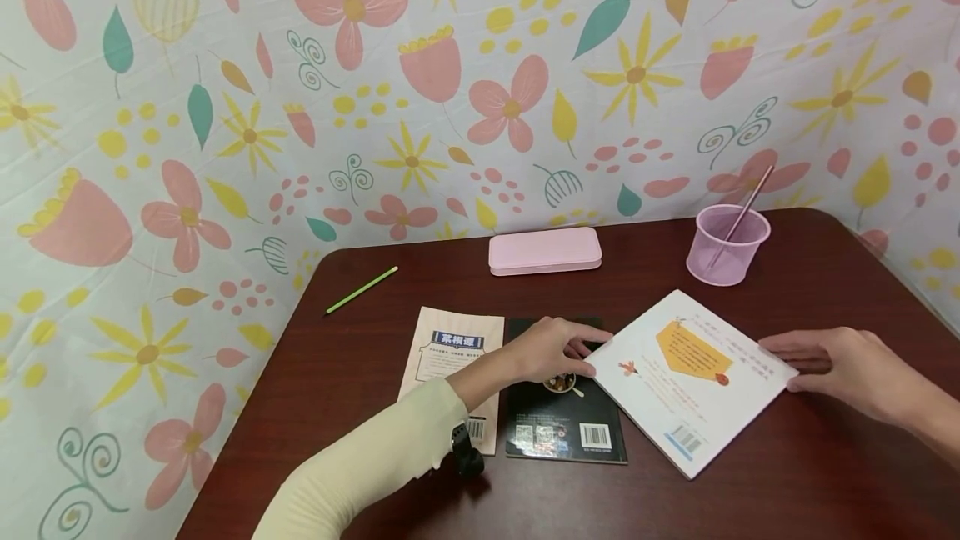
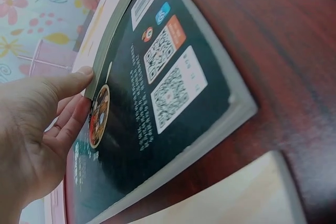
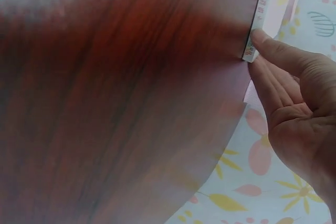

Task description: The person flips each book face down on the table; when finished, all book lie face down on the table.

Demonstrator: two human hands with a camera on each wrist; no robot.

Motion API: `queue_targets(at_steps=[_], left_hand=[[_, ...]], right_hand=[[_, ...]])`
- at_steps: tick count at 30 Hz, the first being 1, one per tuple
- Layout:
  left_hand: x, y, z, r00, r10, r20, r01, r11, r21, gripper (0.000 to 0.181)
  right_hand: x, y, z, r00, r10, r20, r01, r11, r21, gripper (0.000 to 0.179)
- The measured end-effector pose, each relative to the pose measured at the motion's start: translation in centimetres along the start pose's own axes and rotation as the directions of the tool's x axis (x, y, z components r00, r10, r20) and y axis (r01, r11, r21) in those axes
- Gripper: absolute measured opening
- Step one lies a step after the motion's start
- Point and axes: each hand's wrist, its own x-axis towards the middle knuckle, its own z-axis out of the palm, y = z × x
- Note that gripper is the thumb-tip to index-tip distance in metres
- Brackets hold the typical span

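A white square book [image 1: 686,390] with an orange patch and a barcode on its cover lies turned like a diamond, between both hands. My left hand [image 1: 553,348] pinches its left corner between thumb and fingers, over the black book [image 1: 551,432]. At the opposite corner, my right hand [image 1: 855,369] grips the book with the thumb on the near side. In the left wrist view, the white book's page edge [image 2: 113,27] stands above the black cover. A cream book [image 1: 461,357] with a blue title lies left of the black one, partly behind the left forearm.
Toward the back of the dark wooden table [image 1: 360,415] are a pink case [image 1: 545,252] and a pink mesh cup [image 1: 708,261] with a pencil [image 1: 752,200] in it. A green pencil [image 1: 362,291] lies at the back left. Flower-printed cloth [image 1: 450,107] hangs behind.
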Motion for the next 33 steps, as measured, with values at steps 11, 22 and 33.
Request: queue_targets(at_steps=[11,22,33], left_hand=[[-1.3,0.7,1.0,1.000,-0.020,0.023,0.019,0.999,0.046,0.074],[-2.3,1.6,2.1,1.000,0.012,0.010,-0.013,0.993,0.118,0.080],[-3.8,3.1,3.6,0.997,0.054,-0.062,-0.041,0.979,0.200,0.076]], right_hand=[[2.2,1.0,-0.2,1.000,-0.012,-0.029,0.013,0.999,0.029,0.044],[4.0,1.9,-0.2,0.999,-0.023,-0.034,0.025,0.998,0.063,0.040],[5.5,1.8,0.0,1.000,0.007,-0.030,-0.004,0.997,0.080,0.034]])
